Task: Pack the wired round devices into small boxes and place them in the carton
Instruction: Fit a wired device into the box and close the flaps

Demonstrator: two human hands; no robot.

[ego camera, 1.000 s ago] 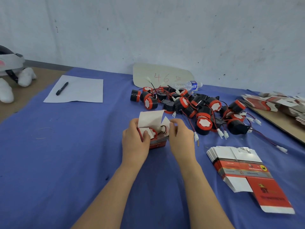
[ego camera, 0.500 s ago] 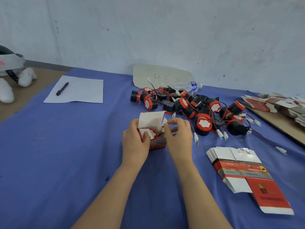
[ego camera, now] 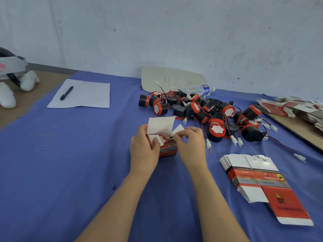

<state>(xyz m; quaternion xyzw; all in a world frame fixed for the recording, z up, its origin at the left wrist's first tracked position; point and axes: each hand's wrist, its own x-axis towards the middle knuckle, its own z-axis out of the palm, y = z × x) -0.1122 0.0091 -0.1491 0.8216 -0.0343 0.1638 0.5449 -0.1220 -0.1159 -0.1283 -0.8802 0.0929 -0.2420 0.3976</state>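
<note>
A small red box (ego camera: 168, 151) stands on the blue cloth at the centre with its white lid flap (ego camera: 160, 125) raised. Inside it sits a round black-and-red device (ego camera: 161, 140) with red and black wires. My left hand (ego camera: 144, 147) grips the box's left side, thumb over the device. My right hand (ego camera: 190, 145) is at the box's right side, fingers curled, pinching the small white side flap (ego camera: 178, 129). Behind lies a pile of several wired round devices (ego camera: 209, 112). No carton is in view.
A stack of flat red-and-white boxes (ego camera: 258, 177) lies at the right front, more flat boxes (ego camera: 297, 107) on a board at the far right. A paper sheet (ego camera: 83, 95) with a pen (ego camera: 66, 93), a water bottle (ego camera: 199, 89) and a card (ego camera: 173, 79) stand behind.
My right hand has shifted left over the box opening and curled onto the side flap. My left hand keeps its hold on the box.
</note>
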